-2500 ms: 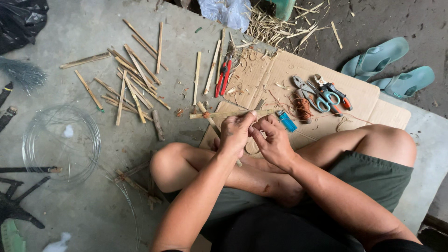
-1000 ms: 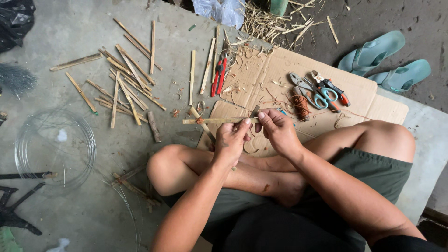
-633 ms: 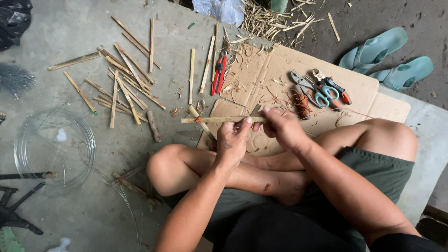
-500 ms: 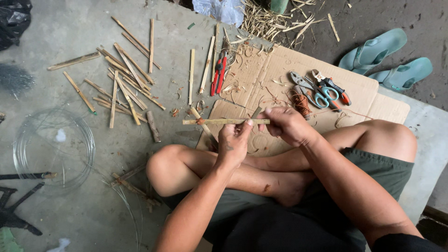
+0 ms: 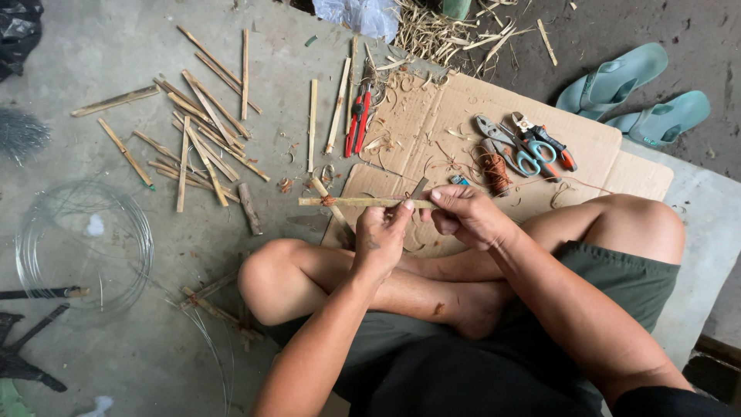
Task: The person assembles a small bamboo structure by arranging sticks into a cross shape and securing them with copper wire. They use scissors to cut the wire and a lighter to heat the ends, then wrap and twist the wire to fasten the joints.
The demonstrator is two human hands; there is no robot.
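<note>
I see my crossed legs (image 5: 401, 286) nearest, on the concrete floor (image 5: 93, 62). Just above the knees, my left hand (image 5: 380, 239) and right hand (image 5: 467, 218) both pinch a thin bamboo stick (image 5: 363, 202), held level; it sticks out to the left, with a dark binding near its far-left end. Left grip: fingertips closed on the stick near its right end. Right grip: thumb and fingers closed on the same end, touching the left fingertips. Under the hands, a cardboard sheet (image 5: 602, 154) with shavings. On it beyond the hands: a spool of brown thread (image 5: 495, 171), scissors with blue handles (image 5: 519, 151), pliers (image 5: 546, 141). Red pliers (image 5: 358, 120) at the cardboard's left edge. Left of them, scattered bamboo sticks (image 5: 201, 131). Far left, a wire coil (image 5: 81, 247). Far right, teal sandals (image 5: 633, 93).
</note>
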